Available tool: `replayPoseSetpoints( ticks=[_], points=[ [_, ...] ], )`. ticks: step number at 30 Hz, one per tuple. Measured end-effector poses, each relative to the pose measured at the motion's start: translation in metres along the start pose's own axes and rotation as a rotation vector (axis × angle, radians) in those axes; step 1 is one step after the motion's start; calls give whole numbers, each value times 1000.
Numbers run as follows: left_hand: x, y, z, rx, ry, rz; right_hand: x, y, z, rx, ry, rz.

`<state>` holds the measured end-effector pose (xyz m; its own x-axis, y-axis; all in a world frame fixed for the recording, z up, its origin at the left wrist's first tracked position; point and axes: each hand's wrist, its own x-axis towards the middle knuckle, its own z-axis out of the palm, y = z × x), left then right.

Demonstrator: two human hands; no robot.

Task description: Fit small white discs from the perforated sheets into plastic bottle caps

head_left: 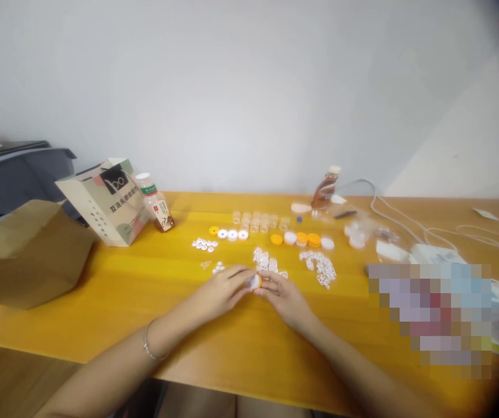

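Note:
My left hand (222, 290) and my right hand (281, 293) meet over the middle of a yellow wooden table (145, 290). Together their fingertips pinch a small round orange and white cap (255, 282) just above the tabletop. A thin bracelet circles my left wrist. Just beyond the hands lie heaps of small white pieces (319, 267). Further back stand a row of orange and white caps (302, 238), a second row of white caps (232, 234) and a line of small clear jars (258, 220).
A printed paper bag (105, 200) and a small bottle (156, 203) stand at the back left, beside a brown paper bag (27, 255). A brown bottle (325, 188) leans at the back. White cables (406, 226) and papers lie at the right.

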<state>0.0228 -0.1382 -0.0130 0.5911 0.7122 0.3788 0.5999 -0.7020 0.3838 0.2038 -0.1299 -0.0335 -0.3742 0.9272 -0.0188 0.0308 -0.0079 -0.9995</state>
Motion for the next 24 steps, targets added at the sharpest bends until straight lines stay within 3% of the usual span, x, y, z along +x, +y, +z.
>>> replayPoseSetpoints(
  ticks=[9, 17, 24],
  points=[
    [-3, -1, 7, 101, -2, -31, -2, -4, 4, -17, -65, -39],
    [-2, 2, 3, 51, -11, -85, -4, -4, 6, 2, -47, -44],
    [0, 3, -4, -26, -39, 52, -2, -6, 3, 35, -127, -45]
  ],
)
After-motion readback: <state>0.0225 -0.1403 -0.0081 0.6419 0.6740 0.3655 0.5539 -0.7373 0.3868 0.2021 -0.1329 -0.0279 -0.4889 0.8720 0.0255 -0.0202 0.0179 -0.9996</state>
